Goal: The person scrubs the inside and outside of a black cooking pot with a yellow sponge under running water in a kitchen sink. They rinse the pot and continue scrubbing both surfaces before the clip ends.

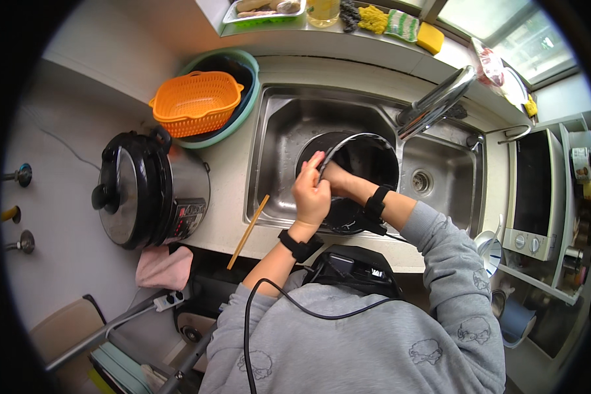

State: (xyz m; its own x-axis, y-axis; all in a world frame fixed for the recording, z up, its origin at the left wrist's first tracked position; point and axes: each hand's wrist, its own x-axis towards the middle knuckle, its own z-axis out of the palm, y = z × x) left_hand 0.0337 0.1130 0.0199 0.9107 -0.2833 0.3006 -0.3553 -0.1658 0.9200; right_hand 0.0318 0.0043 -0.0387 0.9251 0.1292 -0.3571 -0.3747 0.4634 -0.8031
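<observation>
A dark, glossy round inner pot (374, 162) with a bright rim sits tilted in the larger basin of a stainless steel sink (280, 128). My left hand (312, 189) grips the pot's rim at its left side, fingers pointing up and away. My right hand (336, 178) reaches inside the pot, close beside the left one; its fingers are hidden by the rim and the left hand, so whether it holds anything does not show. A pair of wooden chopsticks (248, 231) lies on the counter's front edge, left of my left wrist.
Left of the sink stand an electric pressure cooker (187, 182) and an orange plastic basket (197, 101) in a green basin (253, 98). The faucet (436, 103) arches over the sink's divider. Sponges (430, 38) line the ledge behind. A microwave (534, 187) stands at right.
</observation>
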